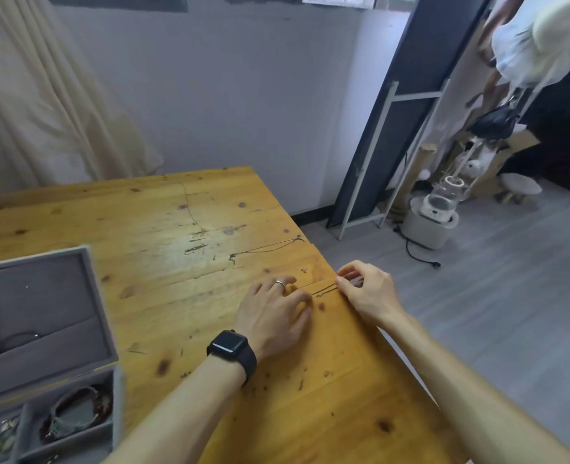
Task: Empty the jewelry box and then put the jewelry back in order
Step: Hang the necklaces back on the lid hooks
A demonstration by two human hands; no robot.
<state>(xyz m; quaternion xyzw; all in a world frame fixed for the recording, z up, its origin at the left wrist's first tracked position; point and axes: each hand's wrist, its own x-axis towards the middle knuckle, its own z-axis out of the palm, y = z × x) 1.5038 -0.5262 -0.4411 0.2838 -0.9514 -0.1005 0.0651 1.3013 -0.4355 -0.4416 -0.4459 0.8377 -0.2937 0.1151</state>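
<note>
A grey velvet jewelry box [102,333] stands open at the left edge of the wooden table [163,229]; red and grey bracelets [76,413] lie in a lower compartment. A thin chain necklace [325,291] stretches between my two hands near the table's right edge. My left hand [273,313], with a ring and a black watch, presses one end of it down with curled fingers. My right hand [367,289] pinches the other end. A second thin necklace [267,249] lies laid out farther back, and a small earring [303,269] sits between the two chains.
The table's right edge runs diagonally close to my right hand. On the floor to the right stand a leaning dark mirror frame [387,128], a small white appliance [434,212] with a black cord, a stool and boxes. A curtain hangs at the back left.
</note>
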